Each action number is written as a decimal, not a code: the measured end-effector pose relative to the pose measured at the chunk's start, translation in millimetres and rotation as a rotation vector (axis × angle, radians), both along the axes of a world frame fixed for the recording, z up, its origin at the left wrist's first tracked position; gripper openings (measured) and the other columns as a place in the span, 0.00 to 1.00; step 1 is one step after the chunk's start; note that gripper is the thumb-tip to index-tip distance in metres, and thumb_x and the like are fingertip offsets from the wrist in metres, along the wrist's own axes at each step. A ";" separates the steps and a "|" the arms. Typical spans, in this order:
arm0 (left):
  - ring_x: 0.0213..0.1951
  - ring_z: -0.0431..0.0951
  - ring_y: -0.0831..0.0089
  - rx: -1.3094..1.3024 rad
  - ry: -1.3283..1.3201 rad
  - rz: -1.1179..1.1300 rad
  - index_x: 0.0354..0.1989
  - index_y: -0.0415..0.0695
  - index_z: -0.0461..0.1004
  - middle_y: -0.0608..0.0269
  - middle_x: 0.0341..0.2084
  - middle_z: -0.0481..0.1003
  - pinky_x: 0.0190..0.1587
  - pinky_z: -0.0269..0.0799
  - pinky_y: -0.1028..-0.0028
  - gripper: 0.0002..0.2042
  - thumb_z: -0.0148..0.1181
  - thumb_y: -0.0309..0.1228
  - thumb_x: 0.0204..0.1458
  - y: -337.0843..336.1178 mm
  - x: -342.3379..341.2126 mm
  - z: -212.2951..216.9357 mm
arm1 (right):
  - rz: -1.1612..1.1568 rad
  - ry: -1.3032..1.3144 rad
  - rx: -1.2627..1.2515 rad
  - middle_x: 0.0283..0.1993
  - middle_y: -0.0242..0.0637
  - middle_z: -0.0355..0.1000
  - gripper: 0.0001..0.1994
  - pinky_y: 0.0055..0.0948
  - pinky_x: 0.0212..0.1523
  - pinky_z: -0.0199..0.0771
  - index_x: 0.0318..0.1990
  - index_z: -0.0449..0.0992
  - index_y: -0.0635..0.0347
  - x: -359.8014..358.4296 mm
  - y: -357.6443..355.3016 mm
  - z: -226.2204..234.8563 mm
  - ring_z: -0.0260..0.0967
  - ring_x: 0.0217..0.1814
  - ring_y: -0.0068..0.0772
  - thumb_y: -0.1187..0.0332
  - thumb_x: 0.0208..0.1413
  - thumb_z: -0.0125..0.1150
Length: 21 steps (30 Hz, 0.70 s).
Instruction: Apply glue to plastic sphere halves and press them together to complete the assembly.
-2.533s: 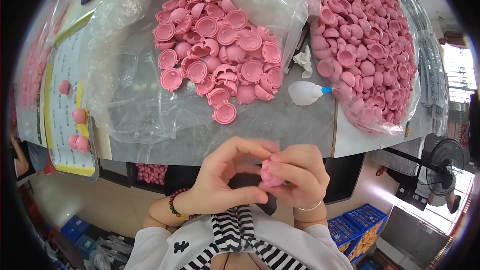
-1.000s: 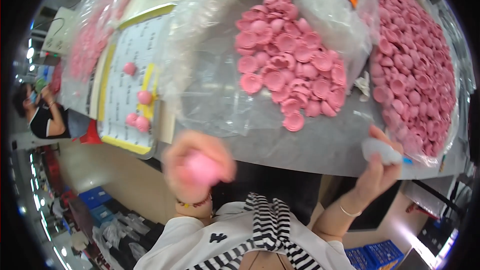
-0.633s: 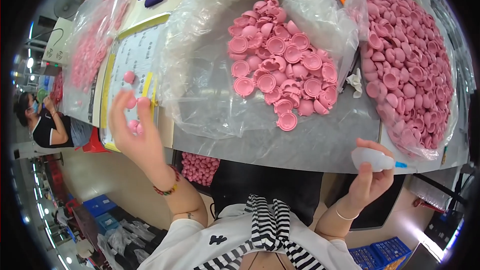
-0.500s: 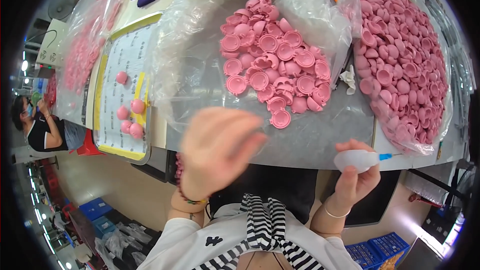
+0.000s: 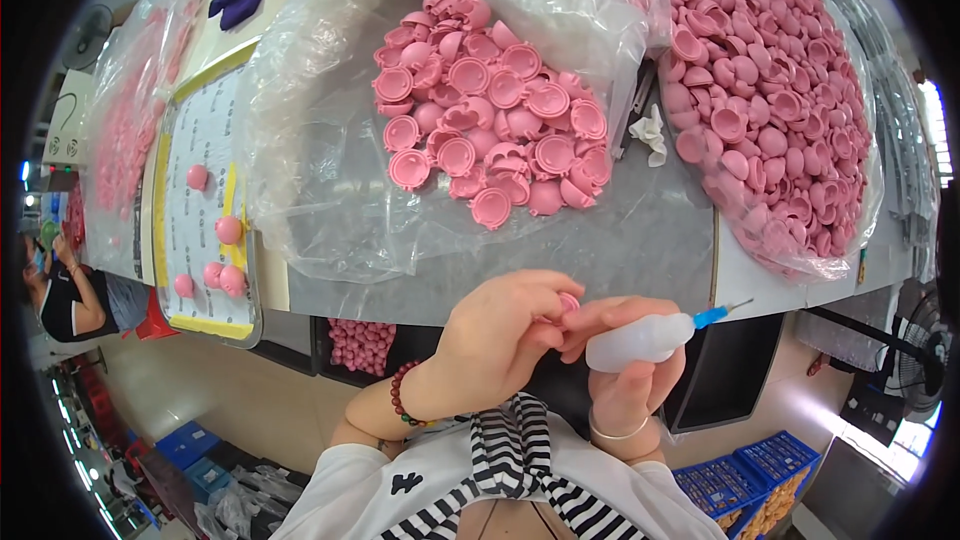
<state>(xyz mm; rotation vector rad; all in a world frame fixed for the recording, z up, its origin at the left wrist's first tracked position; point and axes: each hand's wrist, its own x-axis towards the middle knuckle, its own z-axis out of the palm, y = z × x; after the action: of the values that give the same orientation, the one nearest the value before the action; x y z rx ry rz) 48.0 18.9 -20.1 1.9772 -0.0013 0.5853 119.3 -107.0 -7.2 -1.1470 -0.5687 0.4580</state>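
Observation:
My left hand [image 5: 495,340] is closed, with a small pink plastic piece [image 5: 568,302] pinched at its fingertips; most of the piece is hidden by the fingers. Right beside it, my right hand [image 5: 625,395] is wrapped round a white squeeze bottle [image 5: 635,342]. The bottle lies nearly sideways, and its blue needle tip [image 5: 710,317] points right and slightly up. Both hands are at the table's near edge, their fingers touching or almost so. Beyond them a loose pile of pink round half shells [image 5: 505,90] lies on a clear plastic bag [image 5: 310,155].
A large bag of pink shells [image 5: 765,100] stands at right, with crumpled white tissue [image 5: 650,135] beside it. A yellow-taped tray [image 5: 205,325] at left bears several pink balls [image 5: 229,230]. Below the edge sits a dark bin of pink pieces [image 5: 362,345]. A co-worker [image 5: 75,290] is at far left.
My left hand has come right and down to meet the right hand, now showing a pink piece. The bottle has moved left. One tray ball has rolled nearer, and the whole view has shifted.

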 end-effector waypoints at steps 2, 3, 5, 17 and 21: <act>0.36 0.72 0.68 -0.619 0.118 -0.068 0.35 0.40 0.63 0.52 0.38 0.68 0.40 0.68 0.70 0.12 0.58 0.22 0.43 -7.0 -4.9 -0.5 | -0.014 0.026 0.078 0.34 0.50 0.70 0.21 0.25 0.30 0.70 0.43 0.59 0.70 2.3 0.2 -3.1 0.69 0.29 0.32 0.58 0.54 0.50; 0.36 0.72 0.68 -0.623 0.118 -0.072 0.35 0.40 0.63 0.52 0.38 0.68 0.40 0.68 0.70 0.12 0.58 0.22 0.43 -8.2 -3.5 0.0 | -0.017 0.025 0.074 0.34 0.50 0.70 0.21 0.25 0.30 0.70 0.43 0.59 0.70 3.2 -1.8 -3.6 0.69 0.29 0.32 0.58 0.54 0.50; 0.38 0.72 0.70 -0.940 -0.053 -0.082 0.37 0.40 0.61 0.53 0.39 0.68 0.43 0.68 0.71 0.16 0.61 0.21 0.42 -10.6 -1.6 2.2 | 0.044 0.152 0.048 0.30 0.44 0.70 0.22 0.23 0.26 0.68 0.43 0.60 0.69 3.9 -6.2 -4.5 0.68 0.27 0.31 0.57 0.52 0.53; 0.46 0.70 0.64 -1.042 -0.018 -0.314 0.49 0.33 0.61 0.43 0.51 0.61 0.48 0.68 0.68 0.22 0.54 0.12 0.42 0.2 -12.7 -5.8 | -0.383 -0.737 -0.084 0.17 0.31 0.63 0.25 0.19 0.15 0.50 0.30 0.75 0.68 39.8 -16.2 16.6 0.55 0.15 0.22 0.52 0.32 0.69; 0.48 0.69 0.64 -1.060 -0.035 -0.200 0.50 0.33 0.58 0.40 0.50 0.61 0.50 0.67 0.68 0.22 0.50 0.11 0.44 -5.9 -15.4 -5.5 | -0.287 -0.754 0.048 0.17 0.30 0.63 0.27 0.21 0.13 0.49 0.33 0.75 0.68 25.1 -13.2 16.6 0.57 0.15 0.23 0.47 0.38 0.61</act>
<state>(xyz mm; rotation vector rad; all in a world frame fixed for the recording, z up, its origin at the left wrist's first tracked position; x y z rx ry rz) 32.6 13.0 -25.7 0.9214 0.0740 0.3621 144.5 -120.2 9.4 -1.3209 -1.0356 -0.2590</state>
